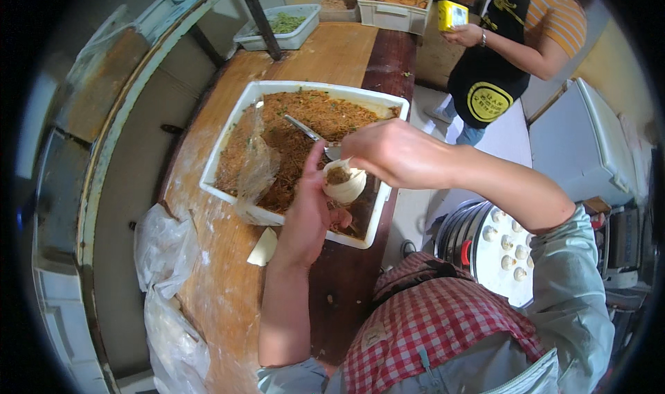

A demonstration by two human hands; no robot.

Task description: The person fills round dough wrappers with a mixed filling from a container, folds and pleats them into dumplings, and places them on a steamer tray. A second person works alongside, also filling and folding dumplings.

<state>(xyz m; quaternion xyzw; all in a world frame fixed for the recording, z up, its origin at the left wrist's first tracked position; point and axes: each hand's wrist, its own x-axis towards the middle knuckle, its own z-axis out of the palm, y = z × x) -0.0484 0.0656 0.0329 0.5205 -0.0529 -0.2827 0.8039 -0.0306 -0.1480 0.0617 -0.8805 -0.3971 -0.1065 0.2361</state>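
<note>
My left hand (311,207) cups a filled bun of thin white dough (345,191), its brown filling showing through the open top. The fingers of my right hand (397,152) pinch the dough's rim on its right side. Both hands are over a large white plastic tub (311,84) of reddish-brown shredded filling (322,108). A metal spoon or spatula (304,128) lies in the filling behind the bun, partly hidden by my hands. Clear plastic film (257,170) hangs over the tub's left part. One pale dough wrapper (263,247) lies on the wooden table near my left wrist.
Clear plastic bags (169,259) lie along the table's left edge. At the far end are a tub of chopped greens (286,25) and another white tub (395,15). A round steamer (462,248) with several small buns stands at right. A person (499,56) holds a yellow packet (452,16).
</note>
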